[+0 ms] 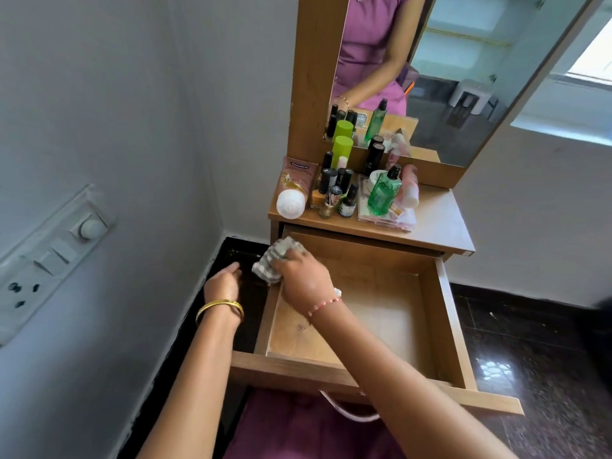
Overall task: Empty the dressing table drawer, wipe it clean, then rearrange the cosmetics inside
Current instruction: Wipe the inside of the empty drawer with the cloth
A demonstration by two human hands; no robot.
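One open drawer (447, 326); one checked cloth (275, 260); two hands (303, 276); one green bottle (382, 193); one pink tube (294, 187)

1. A switch panel (49, 256) with a round knob and sockets is fixed to the grey wall at nine o'clock.
2. Dark glossy floor tiles (536, 342) lie at four o'clock.
3. A bright window (592, 66) shows at two o'clock.

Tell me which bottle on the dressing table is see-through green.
The tall green bottle with the black cap, standing right of the small dark bottles; the lime-green one behind them is opaque.
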